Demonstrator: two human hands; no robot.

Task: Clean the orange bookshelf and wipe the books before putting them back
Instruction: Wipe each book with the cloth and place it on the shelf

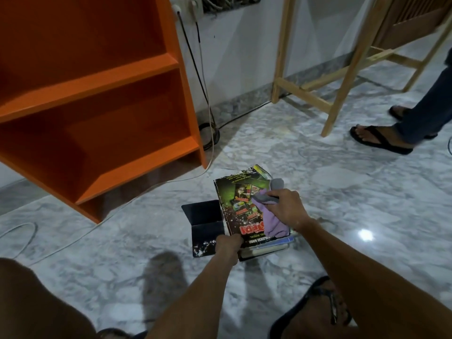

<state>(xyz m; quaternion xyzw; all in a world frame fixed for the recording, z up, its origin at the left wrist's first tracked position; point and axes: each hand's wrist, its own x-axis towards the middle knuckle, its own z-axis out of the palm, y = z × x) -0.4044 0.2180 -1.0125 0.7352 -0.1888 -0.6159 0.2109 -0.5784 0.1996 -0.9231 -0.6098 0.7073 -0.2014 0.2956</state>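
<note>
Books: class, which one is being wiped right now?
The green-covered book with red lettering: the left hand grips its corner, and the right hand presses a purple cloth on it. The dark book lies untouched.

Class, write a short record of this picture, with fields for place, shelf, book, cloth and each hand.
place: marble floor
shelf: orange bookshelf, no books on the shelves in view
book: green-and-black book, over a stack of books on the floor
left: left hand grips the book's near corner
right: right hand holds the purple cloth against the cover
</note>
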